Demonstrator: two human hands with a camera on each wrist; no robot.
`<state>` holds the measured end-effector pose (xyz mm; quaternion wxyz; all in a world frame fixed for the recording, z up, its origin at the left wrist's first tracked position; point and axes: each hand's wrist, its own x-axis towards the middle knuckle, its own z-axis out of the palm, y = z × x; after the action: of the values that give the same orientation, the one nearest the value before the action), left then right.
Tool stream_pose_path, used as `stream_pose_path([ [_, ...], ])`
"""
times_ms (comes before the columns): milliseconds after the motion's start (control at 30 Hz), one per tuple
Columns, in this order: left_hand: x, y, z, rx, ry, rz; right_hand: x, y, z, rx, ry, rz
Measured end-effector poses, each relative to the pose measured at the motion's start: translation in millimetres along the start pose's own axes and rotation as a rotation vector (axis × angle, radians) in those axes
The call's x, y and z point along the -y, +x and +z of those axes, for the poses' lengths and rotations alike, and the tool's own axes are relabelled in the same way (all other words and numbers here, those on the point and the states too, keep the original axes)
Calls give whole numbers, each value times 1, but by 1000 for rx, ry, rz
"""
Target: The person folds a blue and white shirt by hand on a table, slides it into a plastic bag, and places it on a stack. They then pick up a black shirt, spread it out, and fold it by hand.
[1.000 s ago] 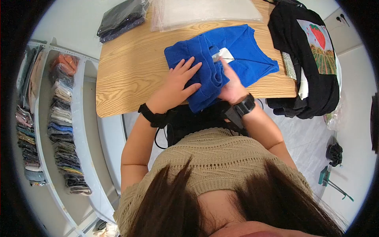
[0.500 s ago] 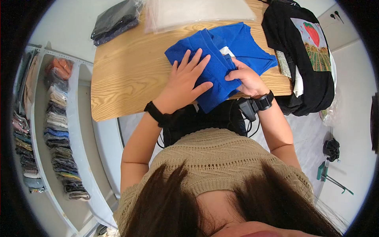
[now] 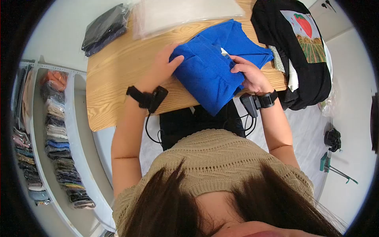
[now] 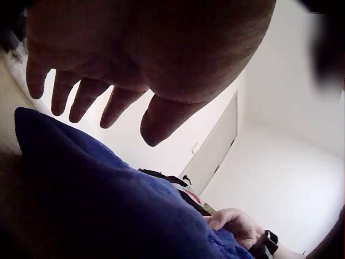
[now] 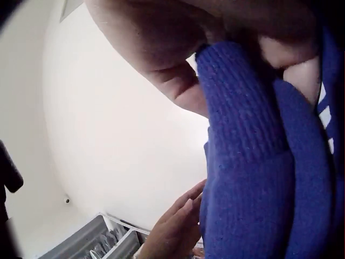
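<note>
A blue knit garment [image 3: 209,77], partly folded over itself, lies on the wooden table [image 3: 112,81] with one corner hanging past the front edge. My right hand [image 3: 254,77] pinches its folded layers at the right side, thumb on top. The ribbed edge [image 5: 242,102] of the knit shows between thumb and fingers in the right wrist view. A small white patch [image 3: 224,51] peeks out near that hand. My left hand [image 3: 160,67] is at the garment's left edge; the left wrist view has its straight, spread fingers [image 4: 89,100] above the cloth, gripping nothing.
Dark clothes in plastic [image 3: 106,29] and a stack of clear bags [image 3: 185,17] lie along the table's back. A black garment with a strawberry print [image 3: 310,37] drapes over the right side. Shelves of folded, bagged clothes [image 3: 59,132] stand at the left.
The left hand has come off the garment's top and moved left to its edge. The right hand has shifted rightward, and the bunched fold now lies flatter.
</note>
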<state>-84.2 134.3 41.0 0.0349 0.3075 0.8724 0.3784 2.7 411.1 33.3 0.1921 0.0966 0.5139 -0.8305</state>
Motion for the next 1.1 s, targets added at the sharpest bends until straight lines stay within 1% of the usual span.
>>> stream_pose_path([
  [33, 2, 7, -3, 5, 0, 2, -2, -2, 1, -82, -48, -30],
  [67, 6, 18, -5, 99, -75, -23, -4, -3, -2, -87, -43, -31],
  [100, 9, 29, -6, 194, -149, -48, -7, -5, -6, -119, -152, -106],
  [133, 11, 38, -5, 201, -149, -43, -9, -7, -9, -151, -263, -182],
  [167, 11, 48, -4, 223, -197, -40, -10, -9, -8, -158, -261, -186],
  [200, 11, 59, -3, 245, -244, -37, -11, -12, -5, -153, -326, -186],
  [233, 11, 69, -3, 252, -243, -31, -13, -15, -2, -149, -390, -184],
  [267, 10, 79, -2, 337, -195, -42, -18, -14, -2, -178, -436, -269],
  [300, 4, 86, -3, 422, -145, -53, -17, -15, -1, -187, -432, -274],
  [333, -1, 90, -4, 430, -141, -46, -15, -17, 0, -162, -433, -230],
  [367, -7, 95, -5, 528, -67, -108, -13, -19, 1, -136, -435, -186],
  [400, -11, 98, -5, 623, 8, -169, -13, -20, 5, -169, -422, -274],
  [433, -10, 101, -3, 629, 12, -165, -11, -22, 5, -175, -417, -277],
  [500, -8, 103, 2, 649, -215, -106, -9, -24, 5, -185, -514, -369],
  [533, -9, 103, 3, 656, -213, -104, -10, -23, 2, -191, -510, -370],
  [600, -10, 103, 6, 629, -491, -96, -16, -18, -4, -249, -613, -448],
  [633, -9, 105, 8, 633, -489, -94, -18, -17, -7, -253, -611, -449],
  [700, -5, 110, 15, 673, -515, -89, -20, -15, -12, -280, -696, -426],
  [833, -2, 118, 21, 663, -579, -145, -21, -14, -19, -258, -612, -436],
  [900, -5, 127, 18, 749, -469, -245, -21, -14, -21, -211, -605, -457],
  [933, -7, 130, 18, 753, -468, -245, -19, -15, -21, -214, -603, -456],
  [1000, -17, 136, 20, 689, 47, -99, -15, -19, -19, -165, -596, -323],
  [1033, -23, 136, 22, 694, 48, -100, -15, -20, -19, -167, -591, -321],
  [1100, -35, 134, 27, 797, 81, 111, -16, -20, -19, -153, -603, -332],
])
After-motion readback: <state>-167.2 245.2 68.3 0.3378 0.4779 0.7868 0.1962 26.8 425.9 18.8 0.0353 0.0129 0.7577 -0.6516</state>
